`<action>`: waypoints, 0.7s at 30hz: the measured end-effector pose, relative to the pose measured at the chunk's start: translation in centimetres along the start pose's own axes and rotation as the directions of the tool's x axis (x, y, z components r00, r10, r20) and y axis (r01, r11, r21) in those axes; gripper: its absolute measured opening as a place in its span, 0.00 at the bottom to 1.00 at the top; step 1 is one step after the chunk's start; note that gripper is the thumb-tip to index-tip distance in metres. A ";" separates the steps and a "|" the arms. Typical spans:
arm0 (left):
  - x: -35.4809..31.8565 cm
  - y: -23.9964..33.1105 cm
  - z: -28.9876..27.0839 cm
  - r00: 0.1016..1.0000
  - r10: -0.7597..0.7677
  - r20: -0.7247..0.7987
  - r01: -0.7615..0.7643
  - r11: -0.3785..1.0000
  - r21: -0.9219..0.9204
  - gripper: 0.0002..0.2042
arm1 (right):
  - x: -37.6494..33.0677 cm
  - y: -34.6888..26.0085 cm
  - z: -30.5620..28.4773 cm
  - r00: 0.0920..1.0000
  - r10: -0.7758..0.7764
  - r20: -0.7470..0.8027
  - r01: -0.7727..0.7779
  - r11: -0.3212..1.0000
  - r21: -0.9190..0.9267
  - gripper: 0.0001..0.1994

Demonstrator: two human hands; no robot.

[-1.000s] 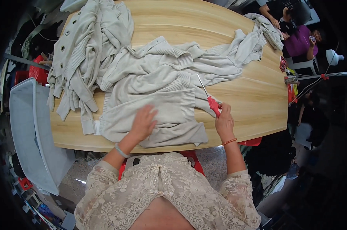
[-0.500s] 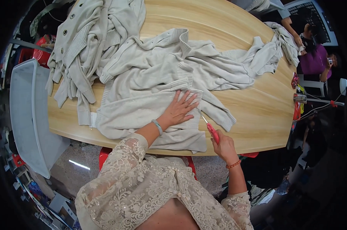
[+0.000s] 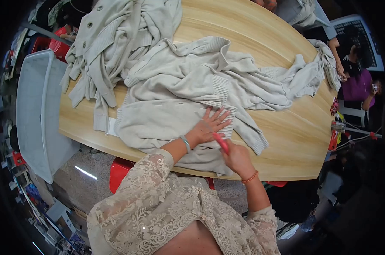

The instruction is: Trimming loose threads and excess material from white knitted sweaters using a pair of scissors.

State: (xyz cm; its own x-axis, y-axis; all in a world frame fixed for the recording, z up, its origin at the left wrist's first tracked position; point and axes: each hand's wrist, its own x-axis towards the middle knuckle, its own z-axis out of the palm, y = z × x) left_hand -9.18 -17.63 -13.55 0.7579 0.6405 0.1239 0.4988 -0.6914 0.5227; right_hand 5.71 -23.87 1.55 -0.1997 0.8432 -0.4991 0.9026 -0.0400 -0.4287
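Note:
A light grey knit cardigan [image 3: 158, 117] lies spread across the table in front of me. My left hand [image 3: 204, 131] rests flat on it, fingers spread, beside its ribbed band [image 3: 229, 123]. In my right hand [image 3: 239, 162] is a tool with a pink-red handle [image 3: 221, 143] and a thin metal shaft. The shaft points up and left, in front of my left hand, and its tip is hard to make out. My right fingers are closed around the handle.
More grey knitwear [image 3: 111, 46] is heaped at the far left of the wooden table [image 3: 281, 136]. A whitish plastic bin [image 3: 46, 114] stands left of it. At the far right, a co-worker's hand [image 3: 341, 72] is near another grey garment [image 3: 326, 57]. Cables [image 3: 358, 132] run by the right edge.
My right hand has brought the tool leftward from beside the ribbed band to over my left hand. My left hand stays flat on the cardigan. The whole view has shifted slightly.

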 end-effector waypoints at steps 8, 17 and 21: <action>-0.2 1.0 0.6 0.996 -0.005 -0.086 0.001 0.999 -0.043 0.31 | -6.4 4.5 1.6 0.968 0.190 -0.166 -0.149 0.962 0.230 0.10; -17.6 -5.7 -9.4 0.827 -0.502 -0.255 0.556 0.799 0.231 0.29 | -3.6 -0.2 2.9 0.989 -0.056 -0.141 0.065 0.996 0.061 0.09; -21.4 -7.6 -10.6 0.846 -0.497 -0.191 0.531 0.816 0.230 0.31 | -0.6 -5.1 2.6 0.990 -0.122 0.066 0.125 0.992 -0.036 0.10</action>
State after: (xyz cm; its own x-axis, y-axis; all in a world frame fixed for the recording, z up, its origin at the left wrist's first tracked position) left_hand -33.61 -22.51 -11.21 0.3132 0.9497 0.0060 0.9059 -0.3006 0.2984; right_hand 0.24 -25.55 2.08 -0.3330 0.8048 -0.4913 0.8838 0.0847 -0.4602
